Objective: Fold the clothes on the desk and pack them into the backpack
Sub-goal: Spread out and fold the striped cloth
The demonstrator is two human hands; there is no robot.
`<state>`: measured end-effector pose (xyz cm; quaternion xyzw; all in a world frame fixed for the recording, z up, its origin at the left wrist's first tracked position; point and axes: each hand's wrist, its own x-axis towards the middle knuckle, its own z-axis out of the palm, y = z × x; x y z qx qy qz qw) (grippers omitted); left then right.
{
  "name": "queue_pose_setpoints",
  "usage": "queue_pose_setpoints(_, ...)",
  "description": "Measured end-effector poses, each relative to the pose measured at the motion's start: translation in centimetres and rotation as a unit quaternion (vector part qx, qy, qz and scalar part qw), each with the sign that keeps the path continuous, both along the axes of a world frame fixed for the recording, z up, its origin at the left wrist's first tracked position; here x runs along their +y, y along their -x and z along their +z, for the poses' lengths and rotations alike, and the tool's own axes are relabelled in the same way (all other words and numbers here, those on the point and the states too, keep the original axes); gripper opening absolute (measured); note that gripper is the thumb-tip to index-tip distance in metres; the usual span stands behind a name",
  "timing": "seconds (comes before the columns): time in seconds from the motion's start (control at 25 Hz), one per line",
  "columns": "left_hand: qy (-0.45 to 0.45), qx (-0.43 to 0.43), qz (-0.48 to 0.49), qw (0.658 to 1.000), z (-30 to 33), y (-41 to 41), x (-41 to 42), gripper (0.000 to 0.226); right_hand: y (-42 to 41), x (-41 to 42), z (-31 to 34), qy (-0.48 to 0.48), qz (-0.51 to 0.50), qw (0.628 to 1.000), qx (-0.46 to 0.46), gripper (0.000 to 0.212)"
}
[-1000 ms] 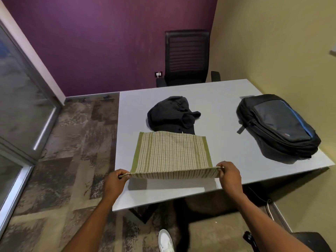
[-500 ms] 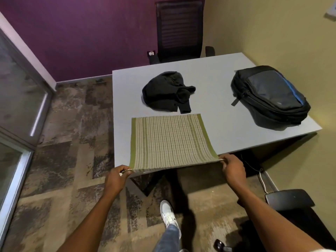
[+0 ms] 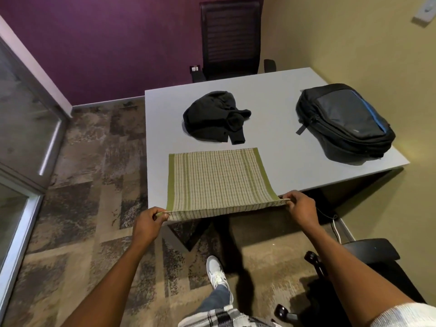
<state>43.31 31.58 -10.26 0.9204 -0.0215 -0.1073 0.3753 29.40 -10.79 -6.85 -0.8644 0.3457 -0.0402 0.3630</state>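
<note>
— Since a second ago, when it hung doubled over the near edge, how has the cream cloth with green stripes and green side borders (image 3: 213, 179) changed?

— It has been drawn back toward the person and now lies spread across the pale grey desk (image 3: 271, 90) at centre frame, its near edge lifted just past the desk's edge. I judge the folding of this piece is only starting.

— And the hands?

— Left hand (image 3: 147, 224), lower centre-left, pinches the near left corner; right hand (image 3: 300, 208), centre-right, pinches the near right corner. Both arms reach forward, well apart, the cloth taut between them.

— The rest?

— A crumpled black garment (image 3: 215, 116) lies unfolded beyond the cloth. The black fabric backpack with a grey panel (image 3: 344, 123) lies at right, seemingly zipped.
</note>
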Motion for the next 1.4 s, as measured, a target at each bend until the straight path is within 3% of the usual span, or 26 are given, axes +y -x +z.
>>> queue_pose_setpoints(0.32,0.088,-0.002,0.110,0.990,1.9,-4.5,-1.7,0.017,-4.5,-2.1,0.2,-0.002,-0.015,0.998,-0.053,0.012)
queue_pose_setpoints(0.52,0.164,0.043,0.165,0.972,-0.3,-12.4,-3.1,0.011,-11.2,-4.2,-1.5,-0.027,-0.068,0.996,-0.052,0.008)
queue_pose_setpoints(0.68,0.172,0.072,0.180,0.966,-1.9,-19.2,-4.9,0.017,-17.4,-6.2,-4.1,-0.047,-0.095,0.994,-0.029,0.007)
queue_pose_setpoints(1.0,0.112,0.078,0.165,0.977,-5.4,-29.6,-8.6,0.007,-27.0,-9.2,-8.6,-0.056,-0.107,0.993,0.016,0.007)
queue_pose_setpoints(1.24,0.008,0.063,0.153,0.986,-7.2,-32.3,-10.6,0.016,-28.6,-9.5,-11.1,-0.054,-0.113,0.991,0.040,0.012)
queue_pose_setpoints(1.4,-0.037,0.026,0.135,0.990,-8.5,-32.6,-11.0,0.016,-29.5,-9.6,-11.7,-0.097,-0.132,0.986,0.006,0.013)
